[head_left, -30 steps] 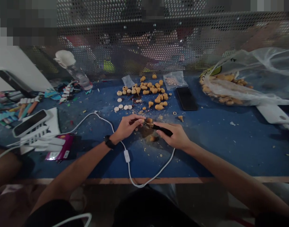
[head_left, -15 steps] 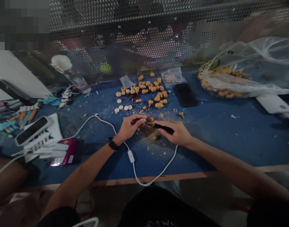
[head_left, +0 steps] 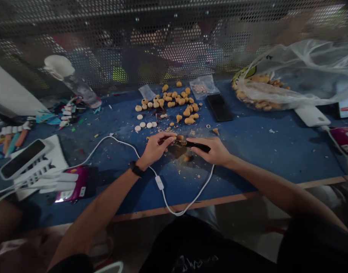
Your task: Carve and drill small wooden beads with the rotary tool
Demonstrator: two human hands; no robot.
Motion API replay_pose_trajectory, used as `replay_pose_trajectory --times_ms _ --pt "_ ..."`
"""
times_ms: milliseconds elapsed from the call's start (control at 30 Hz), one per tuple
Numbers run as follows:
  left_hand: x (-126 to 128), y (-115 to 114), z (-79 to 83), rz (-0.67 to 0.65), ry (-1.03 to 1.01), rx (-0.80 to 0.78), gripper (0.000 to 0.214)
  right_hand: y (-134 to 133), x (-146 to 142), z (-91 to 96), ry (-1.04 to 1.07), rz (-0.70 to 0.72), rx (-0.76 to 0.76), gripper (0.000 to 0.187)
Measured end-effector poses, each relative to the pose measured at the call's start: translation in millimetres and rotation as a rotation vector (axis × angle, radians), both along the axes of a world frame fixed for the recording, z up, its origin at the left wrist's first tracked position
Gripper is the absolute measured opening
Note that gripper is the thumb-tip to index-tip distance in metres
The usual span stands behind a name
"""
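My left hand (head_left: 156, 147) is closed in a pinch on a small tan piece (head_left: 180, 138) held just above the blue table (head_left: 262, 151). My right hand (head_left: 215, 151) is closed round a black-handled tool (head_left: 197, 145) whose tip meets that piece. Crumbs and a loose tan bit (head_left: 187, 158) lie under the hands. Beyond them sits a scatter of tan pieces (head_left: 183, 106) and a few pale round discs (head_left: 145, 125). A black watch (head_left: 135, 168) is on my left wrist.
A white cable with an inline switch (head_left: 159, 182) loops under my arms. A black phone (head_left: 219, 107) lies behind the hands, a clear bag of tan pieces (head_left: 265, 99) at the right. A phone on a white stand (head_left: 23, 159) and a magenta pack (head_left: 74, 187) lie left.
Both hands keep their grips in the same spot. The camera has tilted and shifted, so the table appears higher and slanted, with more of the right side in view.
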State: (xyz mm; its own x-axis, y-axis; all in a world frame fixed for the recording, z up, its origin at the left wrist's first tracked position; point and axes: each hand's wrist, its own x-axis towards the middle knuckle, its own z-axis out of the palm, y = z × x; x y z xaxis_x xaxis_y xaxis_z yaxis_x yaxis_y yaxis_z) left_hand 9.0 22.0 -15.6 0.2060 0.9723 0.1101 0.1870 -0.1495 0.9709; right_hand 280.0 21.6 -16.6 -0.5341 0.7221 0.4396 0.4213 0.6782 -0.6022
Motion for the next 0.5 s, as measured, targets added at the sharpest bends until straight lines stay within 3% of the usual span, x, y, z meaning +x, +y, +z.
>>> replay_pose_trajectory --times_ms 500 --pt "1.0 4.5 -6.0 0.011 -0.021 0.06 0.032 4.8 -0.2 4.0 -0.025 -0.035 0.006 0.035"
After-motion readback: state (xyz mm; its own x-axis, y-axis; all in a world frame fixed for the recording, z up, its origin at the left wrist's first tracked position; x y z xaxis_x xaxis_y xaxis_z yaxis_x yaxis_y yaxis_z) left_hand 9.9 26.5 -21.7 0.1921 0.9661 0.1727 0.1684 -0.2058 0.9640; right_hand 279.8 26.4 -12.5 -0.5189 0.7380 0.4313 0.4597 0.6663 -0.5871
